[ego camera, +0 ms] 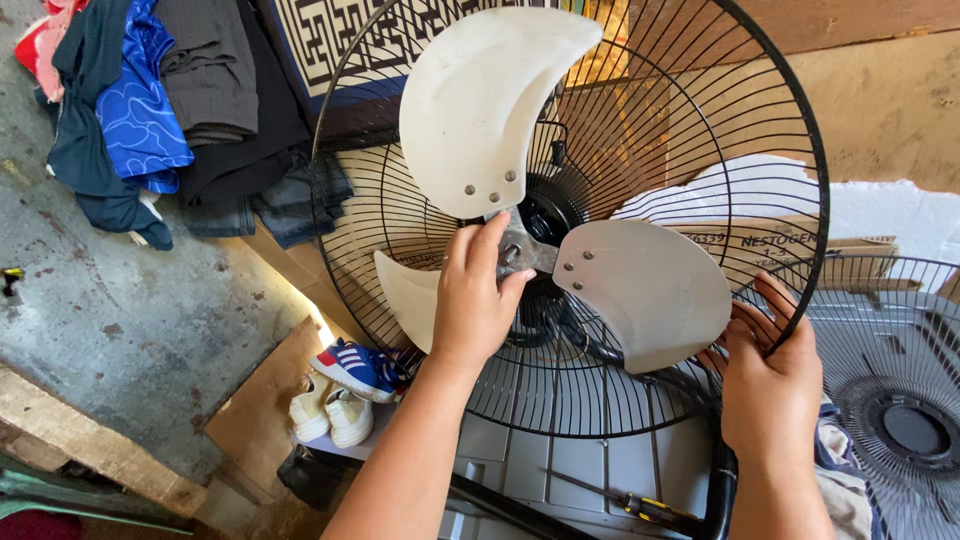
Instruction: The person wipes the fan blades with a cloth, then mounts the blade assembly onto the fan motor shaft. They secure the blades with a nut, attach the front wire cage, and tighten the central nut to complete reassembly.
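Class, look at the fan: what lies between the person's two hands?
In the head view, between the left hand at the hub and the right hand on the black guard rim, one white fan blade lies across the guard wires.

Bright daylight falls from the far right, glaring off the white foam sheet (880, 210) and the pale fan blades (480, 100). The floor (120, 320) on the left lies dimmer. Focus is sharp; straight lines bow near the edges.
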